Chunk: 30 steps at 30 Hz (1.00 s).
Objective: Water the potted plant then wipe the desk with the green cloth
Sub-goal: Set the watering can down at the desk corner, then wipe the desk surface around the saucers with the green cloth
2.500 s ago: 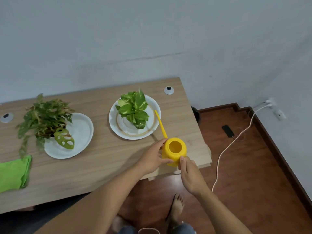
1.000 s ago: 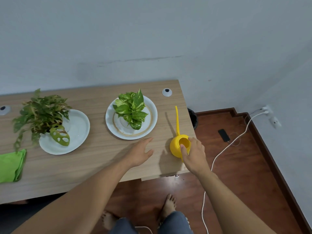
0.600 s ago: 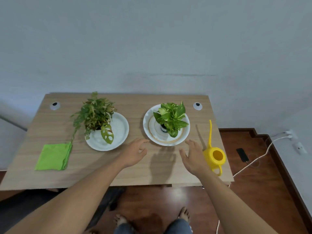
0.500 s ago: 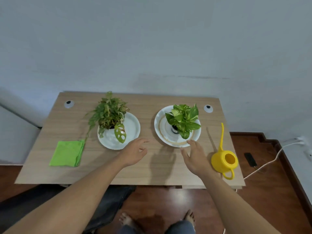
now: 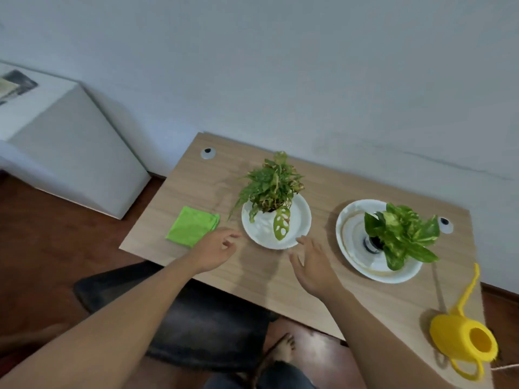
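Green cloth [image 5: 192, 229] lies folded near the worktop's left front corner, untouched, so the wiping appears not yet begun. Neither grip holds anything: the left hand [image 5: 214, 249] hovers loosely open just right of the cloth, fingers half curled, and the right hand [image 5: 313, 265] is spread open over bare wood just in front of the left saucer [image 5: 302, 220]. Beyond them, two potted plants stand on white saucers, the left plant [image 5: 271, 186] and the right plant [image 5: 400, 234]. The yellow watering can [image 5: 463, 342] sits upright at the worktop's [image 5: 365, 299] right front corner, well apart from both hands, which suggests watering is finished. Whether soil is wet cannot be told.
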Motion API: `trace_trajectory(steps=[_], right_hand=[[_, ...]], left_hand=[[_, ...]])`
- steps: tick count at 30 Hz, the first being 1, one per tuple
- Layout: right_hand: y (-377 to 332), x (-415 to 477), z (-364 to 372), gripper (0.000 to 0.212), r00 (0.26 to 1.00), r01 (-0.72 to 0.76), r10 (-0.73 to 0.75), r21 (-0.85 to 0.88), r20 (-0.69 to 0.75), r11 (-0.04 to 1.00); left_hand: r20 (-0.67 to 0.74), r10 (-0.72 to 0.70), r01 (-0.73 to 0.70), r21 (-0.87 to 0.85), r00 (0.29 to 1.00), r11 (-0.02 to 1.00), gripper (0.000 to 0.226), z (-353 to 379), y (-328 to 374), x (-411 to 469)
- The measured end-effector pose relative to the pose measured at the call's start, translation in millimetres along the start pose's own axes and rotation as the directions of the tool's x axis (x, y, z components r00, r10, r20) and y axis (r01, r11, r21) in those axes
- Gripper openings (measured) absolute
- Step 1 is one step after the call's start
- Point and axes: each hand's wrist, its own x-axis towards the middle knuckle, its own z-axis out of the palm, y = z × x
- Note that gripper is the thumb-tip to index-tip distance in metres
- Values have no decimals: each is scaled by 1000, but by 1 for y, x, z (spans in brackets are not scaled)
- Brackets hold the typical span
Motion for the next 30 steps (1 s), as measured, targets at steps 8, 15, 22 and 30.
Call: trace_trajectory(steps=[8,15,22,30], right_hand=[[-52,40,44,57,978,98,-100,20,182,995],[-88,77,91,56,962,103,-96,-14,256,995],[-136,126,165,59,951,88,-65,-60,302,994],[-178,179,258,80,958,90,-60,-95,280,991]], left_hand=[[-190,-123,140,75,974,987,44,-38,-68,-10],[-172,-139,158,101,975,982,51,-60,-135,10],[-39,-77,83,192,996,978,66,-76,-205,43],[88,64,-96,446,994,890,78,-77,-270,93]])
